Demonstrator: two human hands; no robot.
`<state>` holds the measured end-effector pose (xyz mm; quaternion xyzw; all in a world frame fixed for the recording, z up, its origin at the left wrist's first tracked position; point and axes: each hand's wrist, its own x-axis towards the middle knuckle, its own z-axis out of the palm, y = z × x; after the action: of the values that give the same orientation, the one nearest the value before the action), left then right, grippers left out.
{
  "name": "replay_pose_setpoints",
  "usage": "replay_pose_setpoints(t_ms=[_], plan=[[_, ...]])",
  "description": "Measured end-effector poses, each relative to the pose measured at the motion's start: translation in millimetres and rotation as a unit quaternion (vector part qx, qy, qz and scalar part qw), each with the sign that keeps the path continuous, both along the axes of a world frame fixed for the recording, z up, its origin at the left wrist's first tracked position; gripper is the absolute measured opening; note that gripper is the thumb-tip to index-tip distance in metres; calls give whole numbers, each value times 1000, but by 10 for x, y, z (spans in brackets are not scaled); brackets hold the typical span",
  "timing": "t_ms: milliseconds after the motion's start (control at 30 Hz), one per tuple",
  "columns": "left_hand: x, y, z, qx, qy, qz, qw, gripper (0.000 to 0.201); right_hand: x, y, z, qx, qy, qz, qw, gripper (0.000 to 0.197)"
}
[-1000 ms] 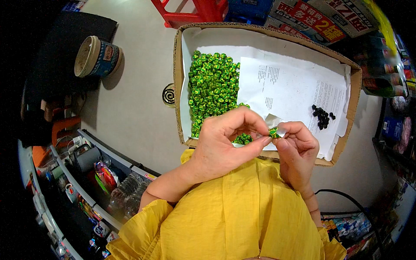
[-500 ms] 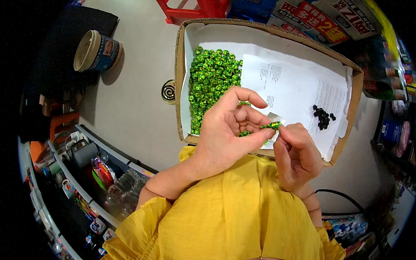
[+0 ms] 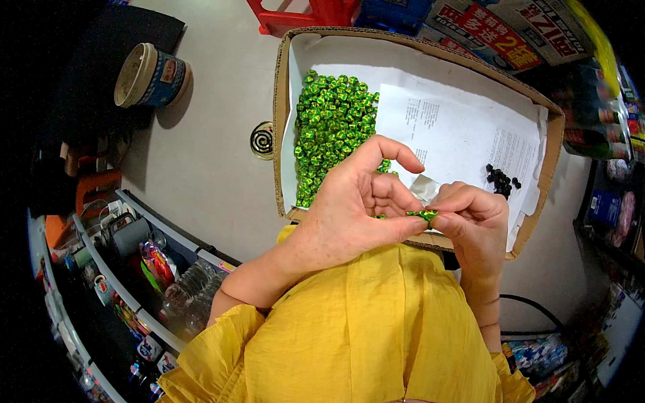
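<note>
Between both hands is a small green-and-yellow foil-wrapped candy, held over the near edge of the cardboard tray. My left hand pinches its left end with thumb and a finger, while the index finger arches above. My right hand grips the other end between thumb and forefinger. Just beyond the fingertips lies a pale square wrapper sheet. Many wrapped green candies are heaped on the tray's left side. A little pile of black pieces rests at the right on printed white paper.
A bucket and a mosquito coil stand on the floor to the left. A shelf of goods curves along the lower left. A red stool and printed cartons are behind the tray; packed goods line the right.
My right hand has turned, its thumb and forefinger now closing on the candy's right end. The candy has shifted slightly down, and more of the pale wrapper sheet shows.
</note>
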<state>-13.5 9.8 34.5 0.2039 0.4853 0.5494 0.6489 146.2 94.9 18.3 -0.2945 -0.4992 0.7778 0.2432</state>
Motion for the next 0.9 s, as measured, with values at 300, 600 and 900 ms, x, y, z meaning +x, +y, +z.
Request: replay_pose_setpoints(t_ms=[300,600,900], plan=[[-1,-32,36,108,409,-114,899,45,-103,93,131,305,-163,125,930,12],[190,-10,-181,99,-18,105,989,49,-165,-140,-150,160,23,-153,975,12],[72,-78,-167,47,14,128,991,36,-144,-80,-54,120,15,-52,991,9]])
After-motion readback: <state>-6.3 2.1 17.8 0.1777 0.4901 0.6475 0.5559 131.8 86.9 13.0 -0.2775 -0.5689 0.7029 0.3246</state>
